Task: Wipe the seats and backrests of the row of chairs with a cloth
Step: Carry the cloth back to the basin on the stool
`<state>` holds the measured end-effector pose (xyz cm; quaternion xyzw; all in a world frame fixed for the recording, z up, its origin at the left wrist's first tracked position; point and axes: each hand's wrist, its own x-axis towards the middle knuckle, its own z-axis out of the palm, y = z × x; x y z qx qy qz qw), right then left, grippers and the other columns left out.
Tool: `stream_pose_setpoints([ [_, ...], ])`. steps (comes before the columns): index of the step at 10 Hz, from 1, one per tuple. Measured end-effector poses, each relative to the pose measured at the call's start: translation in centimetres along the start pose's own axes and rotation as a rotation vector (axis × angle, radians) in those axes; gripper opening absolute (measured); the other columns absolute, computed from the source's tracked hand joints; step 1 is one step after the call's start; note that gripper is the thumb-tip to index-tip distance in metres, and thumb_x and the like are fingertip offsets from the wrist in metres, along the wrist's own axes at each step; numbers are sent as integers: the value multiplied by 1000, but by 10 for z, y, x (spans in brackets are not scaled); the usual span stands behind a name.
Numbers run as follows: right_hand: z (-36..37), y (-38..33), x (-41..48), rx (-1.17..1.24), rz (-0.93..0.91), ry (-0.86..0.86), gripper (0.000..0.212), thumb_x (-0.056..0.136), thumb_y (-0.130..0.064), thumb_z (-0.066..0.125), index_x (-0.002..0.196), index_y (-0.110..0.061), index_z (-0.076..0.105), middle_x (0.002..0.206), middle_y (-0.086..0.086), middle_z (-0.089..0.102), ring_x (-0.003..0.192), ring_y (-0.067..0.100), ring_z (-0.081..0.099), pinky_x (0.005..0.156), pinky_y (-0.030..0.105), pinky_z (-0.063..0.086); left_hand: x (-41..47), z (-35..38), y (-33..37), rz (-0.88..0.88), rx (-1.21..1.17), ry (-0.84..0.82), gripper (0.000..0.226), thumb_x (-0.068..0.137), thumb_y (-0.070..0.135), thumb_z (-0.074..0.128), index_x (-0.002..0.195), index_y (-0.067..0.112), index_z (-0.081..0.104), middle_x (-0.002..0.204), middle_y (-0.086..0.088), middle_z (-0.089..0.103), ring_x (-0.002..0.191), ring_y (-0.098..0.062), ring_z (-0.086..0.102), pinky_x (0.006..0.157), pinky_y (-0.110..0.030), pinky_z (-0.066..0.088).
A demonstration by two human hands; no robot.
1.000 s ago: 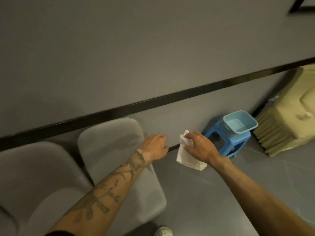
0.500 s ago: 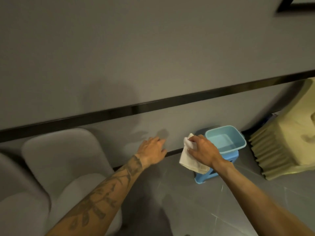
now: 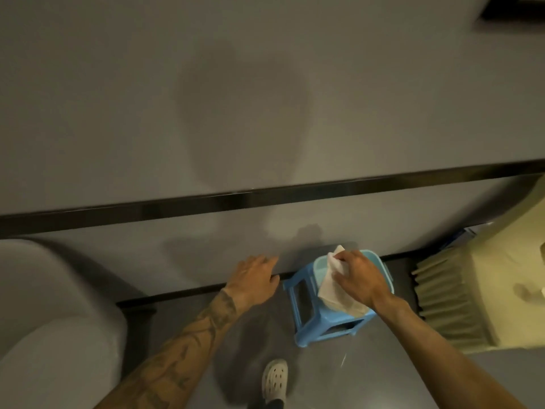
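My right hand grips a white cloth and holds it over a light blue basin that sits on a blue plastic stool. The cloth hangs down in front of the basin and hides most of it. My left hand, fingers spread and holding nothing, hovers to the left of the stool near the base of the grey wall. A grey upholstered chair fills the lower left corner, well away from both hands.
A black strip runs along the grey wall. A yellowish draped piece of furniture stands right of the stool. My white perforated shoe is on the grey floor just in front of the stool.
The view has swung right, so the chairs slid off to the left. My right hand carried the cloth from beside the stool to directly over the basin. The left hand stayed empty.
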<state>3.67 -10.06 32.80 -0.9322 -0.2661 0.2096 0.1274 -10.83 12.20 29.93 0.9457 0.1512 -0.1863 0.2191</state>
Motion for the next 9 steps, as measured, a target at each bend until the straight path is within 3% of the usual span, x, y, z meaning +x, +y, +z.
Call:
stream_pose_setpoints([
  [2, 2, 80, 87, -41, 46, -59, 42, 91, -29, 68, 130, -21, 60, 129, 6, 57, 116, 31, 60, 94, 36, 47, 76, 25, 32, -91, -15, -61, 60, 111, 39, 39, 166, 20, 24, 163, -10, 38, 148, -32, 37, 122, -42, 31],
  [4, 48, 144, 158, -55, 18, -210, 42, 93, -30, 65, 133, -22, 57, 130, 6, 54, 120, 30, 56, 101, 38, 47, 146, 70, 58, -179, -49, -56, 58, 111, 39, 41, 164, 19, 30, 162, -7, 41, 148, -30, 38, 121, -40, 30],
  [6, 134, 199, 216, -61, -79, -314, 42, 94, -26, 63, 135, -26, 56, 132, 4, 48, 119, 27, 56, 102, 38, 47, 210, 152, 69, -293, -91, -92, 60, 110, 36, 40, 166, 18, 25, 170, -9, 29, 156, -28, 28, 127, -38, 19],
  [9, 263, 252, 274, -168, -136, -380, 46, 96, -14, 59, 138, -30, 52, 133, 3, 45, 118, 29, 53, 100, 41, 47, 255, 266, 35, -345, -34, -114, 58, 109, 40, 38, 164, 24, 26, 163, -4, 37, 148, -28, 36, 122, -40, 29],
])
